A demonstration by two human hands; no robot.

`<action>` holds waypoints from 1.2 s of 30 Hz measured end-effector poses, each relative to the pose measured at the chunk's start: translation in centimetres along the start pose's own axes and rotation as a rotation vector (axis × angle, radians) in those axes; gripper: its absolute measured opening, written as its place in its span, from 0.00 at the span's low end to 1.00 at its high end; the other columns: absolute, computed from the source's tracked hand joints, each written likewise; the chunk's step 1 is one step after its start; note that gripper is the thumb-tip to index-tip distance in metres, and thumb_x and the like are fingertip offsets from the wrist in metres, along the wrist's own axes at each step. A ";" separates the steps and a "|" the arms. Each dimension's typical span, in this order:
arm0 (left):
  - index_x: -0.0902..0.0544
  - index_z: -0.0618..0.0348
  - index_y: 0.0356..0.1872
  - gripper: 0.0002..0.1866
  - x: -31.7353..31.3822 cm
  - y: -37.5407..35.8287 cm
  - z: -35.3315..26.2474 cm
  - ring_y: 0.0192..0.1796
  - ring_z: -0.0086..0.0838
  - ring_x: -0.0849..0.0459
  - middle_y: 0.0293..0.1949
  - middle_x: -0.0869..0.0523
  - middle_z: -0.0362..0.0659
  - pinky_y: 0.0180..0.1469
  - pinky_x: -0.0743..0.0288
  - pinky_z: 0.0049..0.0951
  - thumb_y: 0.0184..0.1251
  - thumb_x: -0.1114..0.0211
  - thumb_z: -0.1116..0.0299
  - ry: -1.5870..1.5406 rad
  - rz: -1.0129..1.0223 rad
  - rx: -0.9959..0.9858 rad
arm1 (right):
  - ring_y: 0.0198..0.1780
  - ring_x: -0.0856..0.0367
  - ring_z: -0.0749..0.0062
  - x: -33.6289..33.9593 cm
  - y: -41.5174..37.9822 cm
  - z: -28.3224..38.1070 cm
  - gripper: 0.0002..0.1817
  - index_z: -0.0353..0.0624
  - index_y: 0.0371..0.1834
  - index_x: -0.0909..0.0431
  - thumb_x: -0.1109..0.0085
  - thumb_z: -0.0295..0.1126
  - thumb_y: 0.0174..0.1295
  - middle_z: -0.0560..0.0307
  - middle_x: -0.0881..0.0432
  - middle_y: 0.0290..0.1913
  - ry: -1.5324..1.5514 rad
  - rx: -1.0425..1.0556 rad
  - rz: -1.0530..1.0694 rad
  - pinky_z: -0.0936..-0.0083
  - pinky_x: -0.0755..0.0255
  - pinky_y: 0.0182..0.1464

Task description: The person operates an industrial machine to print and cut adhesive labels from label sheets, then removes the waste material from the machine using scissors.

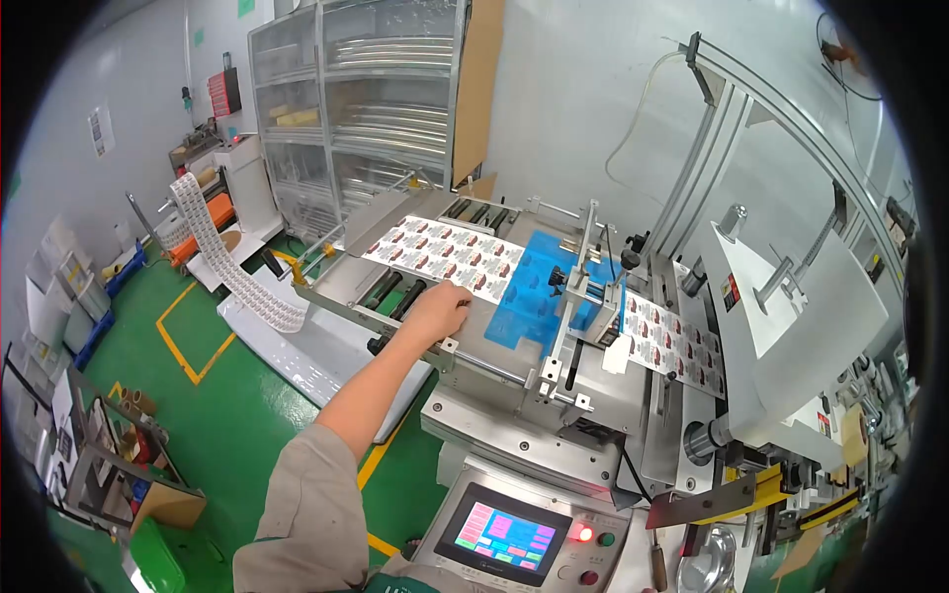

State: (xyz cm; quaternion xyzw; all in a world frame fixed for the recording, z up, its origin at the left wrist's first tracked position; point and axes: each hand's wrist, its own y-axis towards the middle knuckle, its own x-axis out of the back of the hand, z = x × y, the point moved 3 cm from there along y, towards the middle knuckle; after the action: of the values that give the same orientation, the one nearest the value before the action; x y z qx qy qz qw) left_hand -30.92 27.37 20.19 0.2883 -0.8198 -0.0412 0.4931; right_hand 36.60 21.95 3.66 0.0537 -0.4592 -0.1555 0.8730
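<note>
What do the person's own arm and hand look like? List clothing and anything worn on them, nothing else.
One arm shows, the left arm, bare from the elbow down. A short, loose khaki-grey sleeve covers the upper arm. The left hand is bare: no glove, watch or ring visible. The right hand is out of view.

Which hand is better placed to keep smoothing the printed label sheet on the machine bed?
Probably the left hand: it is stretched out and rests at the edge of the label sheet, beside the blue plate. The right hand is out of view.
</note>
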 end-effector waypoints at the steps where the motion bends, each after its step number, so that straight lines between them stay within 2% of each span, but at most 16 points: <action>1: 0.17 0.56 0.41 0.14 0.1 0.2 0.2 0.44 0.46 0.21 0.38 0.21 0.53 0.49 0.27 0.39 0.52 0.38 0.66 -0.033 0.057 0.023 | 0.18 0.38 0.60 0.0 0.0 0.2 0.28 0.43 0.26 0.24 0.61 0.56 0.67 0.50 0.29 0.17 -0.002 0.016 0.001 0.62 0.43 0.22; 2: 0.18 0.55 0.43 0.16 0.1 0.3 0.2 0.45 0.46 0.21 0.39 0.22 0.53 0.49 0.28 0.38 0.51 0.36 0.65 -0.066 0.113 0.045 | 0.19 0.37 0.61 0.1 0.0 0.5 0.28 0.43 0.25 0.24 0.60 0.56 0.67 0.50 0.29 0.17 -0.003 0.032 0.000 0.63 0.43 0.22; 6: 0.19 0.53 0.46 0.21 1.0 -0.1 -0.7 0.46 0.44 0.22 0.41 0.23 0.51 0.50 0.28 0.36 0.47 0.32 0.62 -0.173 0.100 0.017 | 0.20 0.39 0.63 1.3 -0.4 3.7 0.29 0.42 0.22 0.27 0.60 0.57 0.67 0.51 0.31 0.17 0.037 0.055 -0.083 0.62 0.43 0.23; 8: 0.18 0.54 0.45 0.21 0.9 0.1 -1.0 0.46 0.43 0.22 0.41 0.22 0.49 0.49 0.28 0.36 0.46 0.31 0.61 -0.085 0.083 -0.099 | 0.23 0.34 0.62 1.2 -0.3 3.3 0.29 0.40 0.26 0.25 0.59 0.56 0.66 0.48 0.26 0.22 0.003 -0.001 0.034 0.61 0.38 0.28; 9: 0.17 0.54 0.41 0.17 0.8 0.1 -1.0 0.45 0.42 0.21 0.40 0.22 0.46 0.48 0.28 0.36 0.48 0.32 0.62 -0.069 0.079 -0.072 | 0.26 0.32 0.60 1.2 -0.4 3.4 0.27 0.39 0.27 0.25 0.58 0.54 0.66 0.46 0.24 0.25 0.029 -0.016 -0.012 0.59 0.35 0.33; 13: 0.16 0.57 0.35 0.10 1.2 0.0 -1.6 0.41 0.40 0.22 0.34 0.21 0.45 0.44 0.28 0.35 0.53 0.35 0.66 -0.042 0.037 -0.178 | 0.26 0.32 0.59 0.9 -0.4 2.7 0.27 0.38 0.27 0.25 0.57 0.53 0.66 0.45 0.24 0.24 0.030 -0.067 0.020 0.59 0.36 0.33; 16: 0.16 0.57 0.34 0.09 0.7 0.2 -0.8 0.39 0.40 0.22 0.33 0.21 0.46 0.43 0.28 0.35 0.53 0.36 0.67 -0.035 0.005 -0.192 | 0.25 0.34 0.59 0.7 -0.3 2.1 0.26 0.38 0.25 0.26 0.57 0.52 0.66 0.46 0.26 0.23 0.078 -0.022 -0.007 0.57 0.37 0.32; 19: 0.16 0.58 0.33 0.08 1.2 0.0 -1.0 0.40 0.40 0.21 0.33 0.20 0.46 0.44 0.28 0.34 0.54 0.36 0.67 -0.082 -0.004 -0.176 | 0.22 0.39 0.63 0.6 -0.3 1.7 0.27 0.39 0.23 0.28 0.57 0.54 0.66 0.50 0.30 0.19 0.030 -0.021 -0.050 0.59 0.40 0.28; 22: 0.17 0.59 0.36 0.11 1.2 0.2 -1.7 0.42 0.40 0.22 0.35 0.20 0.46 0.46 0.28 0.35 0.54 0.36 0.66 -0.085 0.028 -0.224 | 0.23 0.38 0.63 0.3 0.0 0.8 0.29 0.38 0.22 0.28 0.58 0.55 0.67 0.51 0.28 0.20 0.012 -0.063 0.012 0.59 0.41 0.28; 24: 0.16 0.58 0.37 0.11 0.8 0.6 -2.1 0.43 0.41 0.21 0.35 0.20 0.46 0.47 0.28 0.36 0.54 0.37 0.65 -0.101 0.047 -0.235 | 0.27 0.33 0.60 0.4 -0.3 1.5 0.31 0.36 0.29 0.23 0.60 0.56 0.67 0.47 0.23 0.27 0.039 -0.005 -0.051 0.61 0.36 0.33; 25: 0.17 0.57 0.38 0.11 0.7 0.8 -2.0 0.44 0.41 0.22 0.37 0.20 0.47 0.48 0.28 0.36 0.55 0.38 0.65 -0.108 0.105 -0.165 | 0.34 0.27 0.56 0.4 -0.2 1.2 0.32 0.34 0.41 0.21 0.60 0.56 0.66 0.41 0.20 0.36 0.096 -0.146 0.071 0.62 0.32 0.42; 26: 0.17 0.57 0.37 0.11 0.2 1.3 -1.5 0.45 0.42 0.22 0.37 0.21 0.47 0.49 0.29 0.37 0.56 0.39 0.65 -0.036 0.080 -0.191 | 0.40 0.24 0.50 0.8 0.1 1.2 0.33 0.33 0.48 0.23 0.60 0.56 0.66 0.36 0.20 0.41 -0.066 -0.189 0.205 0.61 0.31 0.47; 28: 0.17 0.57 0.37 0.10 0.1 1.2 -0.9 0.46 0.42 0.23 0.37 0.21 0.48 0.49 0.28 0.37 0.57 0.39 0.65 0.034 0.024 -0.151 | 0.38 0.24 0.46 1.5 -0.4 3.3 0.31 0.33 0.42 0.22 0.59 0.55 0.66 0.36 0.20 0.38 -0.041 -0.065 0.061 0.56 0.32 0.44; 30: 0.16 0.57 0.36 0.10 0.3 1.1 -0.4 0.45 0.44 0.22 0.38 0.21 0.50 0.48 0.28 0.39 0.56 0.39 0.66 0.079 0.036 -0.118 | 0.38 0.24 0.45 1.7 -0.2 3.2 0.31 0.34 0.40 0.22 0.60 0.56 0.66 0.36 0.20 0.38 -0.018 -0.087 0.097 0.55 0.32 0.43; 33: 0.18 0.60 0.31 0.08 0.1 0.7 0.4 0.40 0.46 0.22 0.34 0.22 0.52 0.45 0.28 0.39 0.54 0.39 0.68 0.028 -0.074 -0.008 | 0.37 0.24 0.43 1.9 -0.4 4.0 0.31 0.34 0.38 0.22 0.60 0.56 0.66 0.37 0.20 0.37 0.028 -0.087 0.111 0.54 0.33 0.42; 36: 0.17 0.61 0.32 0.08 -0.3 1.3 0.4 0.40 0.46 0.22 0.33 0.21 0.53 0.45 0.28 0.40 0.54 0.40 0.68 0.032 -0.069 -0.047 | 0.34 0.26 0.45 1.9 -0.2 3.8 0.29 0.34 0.38 0.22 0.59 0.54 0.67 0.39 0.20 0.34 -0.018 -0.071 0.088 0.55 0.33 0.40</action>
State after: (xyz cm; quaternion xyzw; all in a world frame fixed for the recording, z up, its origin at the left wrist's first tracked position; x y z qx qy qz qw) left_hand -31.70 28.51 20.19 0.3055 -0.8001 -0.0731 0.5110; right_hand 34.43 21.33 7.28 0.0009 -0.4630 -0.1339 0.8762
